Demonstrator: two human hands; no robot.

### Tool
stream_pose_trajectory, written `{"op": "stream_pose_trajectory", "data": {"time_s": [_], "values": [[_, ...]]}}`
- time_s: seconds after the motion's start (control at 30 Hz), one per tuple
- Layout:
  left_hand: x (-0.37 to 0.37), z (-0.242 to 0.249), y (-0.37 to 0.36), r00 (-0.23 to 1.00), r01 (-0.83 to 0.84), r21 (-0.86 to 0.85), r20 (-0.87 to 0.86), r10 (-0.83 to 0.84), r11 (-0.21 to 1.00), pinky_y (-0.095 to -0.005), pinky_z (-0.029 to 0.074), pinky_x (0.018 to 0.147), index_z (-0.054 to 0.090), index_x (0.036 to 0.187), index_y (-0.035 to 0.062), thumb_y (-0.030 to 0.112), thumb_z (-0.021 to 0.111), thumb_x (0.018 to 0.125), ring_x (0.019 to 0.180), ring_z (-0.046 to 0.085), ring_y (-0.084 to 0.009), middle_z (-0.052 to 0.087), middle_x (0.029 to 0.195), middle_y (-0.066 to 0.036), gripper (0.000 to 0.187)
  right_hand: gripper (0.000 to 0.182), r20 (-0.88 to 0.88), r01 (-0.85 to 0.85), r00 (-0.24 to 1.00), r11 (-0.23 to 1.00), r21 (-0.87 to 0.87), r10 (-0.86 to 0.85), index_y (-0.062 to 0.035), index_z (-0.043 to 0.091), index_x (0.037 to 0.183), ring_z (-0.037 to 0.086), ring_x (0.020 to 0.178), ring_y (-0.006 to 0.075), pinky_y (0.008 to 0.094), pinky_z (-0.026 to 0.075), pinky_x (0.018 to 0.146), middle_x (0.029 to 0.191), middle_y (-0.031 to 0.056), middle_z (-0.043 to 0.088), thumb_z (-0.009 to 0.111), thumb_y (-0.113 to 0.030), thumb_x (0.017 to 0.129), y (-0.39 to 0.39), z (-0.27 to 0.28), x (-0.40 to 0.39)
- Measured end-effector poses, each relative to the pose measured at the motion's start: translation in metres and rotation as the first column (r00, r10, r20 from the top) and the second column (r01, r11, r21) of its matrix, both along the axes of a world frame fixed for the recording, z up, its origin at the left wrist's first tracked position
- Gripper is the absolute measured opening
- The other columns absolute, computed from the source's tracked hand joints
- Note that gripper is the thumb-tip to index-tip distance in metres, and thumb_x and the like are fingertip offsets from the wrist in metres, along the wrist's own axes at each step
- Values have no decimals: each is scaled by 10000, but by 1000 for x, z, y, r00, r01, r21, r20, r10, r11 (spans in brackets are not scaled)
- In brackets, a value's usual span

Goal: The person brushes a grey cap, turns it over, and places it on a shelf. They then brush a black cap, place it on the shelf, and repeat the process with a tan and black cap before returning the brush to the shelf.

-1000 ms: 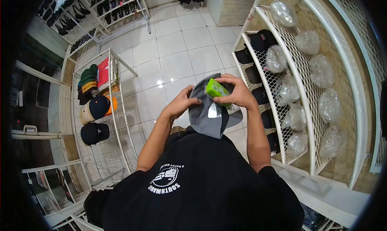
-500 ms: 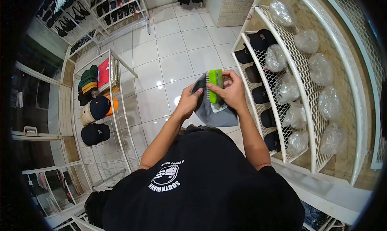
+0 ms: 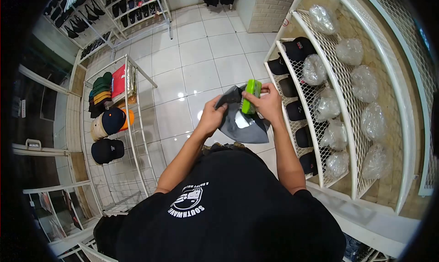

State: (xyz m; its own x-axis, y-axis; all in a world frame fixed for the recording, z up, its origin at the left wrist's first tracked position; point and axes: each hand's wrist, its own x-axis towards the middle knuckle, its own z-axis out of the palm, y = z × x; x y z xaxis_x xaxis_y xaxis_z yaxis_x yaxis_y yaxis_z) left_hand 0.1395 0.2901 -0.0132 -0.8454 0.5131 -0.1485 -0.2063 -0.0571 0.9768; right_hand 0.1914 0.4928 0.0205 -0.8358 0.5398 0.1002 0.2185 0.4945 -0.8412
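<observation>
A grey cap (image 3: 244,133) is held out in front of my body, its hollow side facing up and a pale patch showing inside. My left hand (image 3: 211,116) is closed on the cap's left edge, thumb on top. In my right hand (image 3: 269,104) is a bright green scrub brush (image 3: 250,95), pinched between thumb and fingers. Its short bristles face left, against the dark band of the cap in this view.
To the right, a white mesh rack (image 3: 315,125) carries black caps (image 3: 297,47) and clear plastic-wrapped bundles (image 3: 365,84). A white wire stand (image 3: 130,138) on the left holds stacked caps (image 3: 113,120) and a red folded pack (image 3: 118,79). White floor tiles (image 3: 196,56) lie ahead.
The brush has shifted slightly right and tilted, and more of the cap's inside shows. My left hand keeps nearly the same place on the cap.
</observation>
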Motion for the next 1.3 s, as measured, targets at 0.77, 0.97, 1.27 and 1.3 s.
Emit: {"op": "stream_pose_trajectory", "data": {"time_s": [0.77,0.97,1.27,1.3], "values": [[2,14,14,980,-109,26,-167,111,994,-301,485,999,622,1336,-5,-70,495,963,1098,649,-161,719,1183,-133,399,673,-62,45,996,979,-197,-58,24,662,1048,730,869,248,362,562,770,945,161,734,922,-464,665,13,-14,-14],[5,-1,14,964,-92,-70,-255,72,993,-291,489,965,626,1317,-22,-34,505,986,1062,642,-147,715,1155,-98,353,521,-272,-128,962,879,-459,-2,59,626,1095,707,803,133,262,570,699,919,124,723,889,-273,791,-4,-11,-22],[0,2,7,948,-138,-56,-297,115,989,-288,482,998,637,1315,-16,-104,451,942,1103,653,-165,719,1186,-136,426,650,-139,-27,990,972,-233,-6,27,658,1077,733,859,229,344,566,760,967,148,730,895,-458,715,-4,-6,-30],[3,12,6,942,-159,-65,-310,132,985,-288,480,1002,636,1316,-17,-112,445,928,1116,653,-171,721,1187,-141,443,668,-197,-65,980,930,-362,-8,27,661,1076,730,878,240,362,562,787,962,155,731,896,-473,700,-7,-5,-32]]}}
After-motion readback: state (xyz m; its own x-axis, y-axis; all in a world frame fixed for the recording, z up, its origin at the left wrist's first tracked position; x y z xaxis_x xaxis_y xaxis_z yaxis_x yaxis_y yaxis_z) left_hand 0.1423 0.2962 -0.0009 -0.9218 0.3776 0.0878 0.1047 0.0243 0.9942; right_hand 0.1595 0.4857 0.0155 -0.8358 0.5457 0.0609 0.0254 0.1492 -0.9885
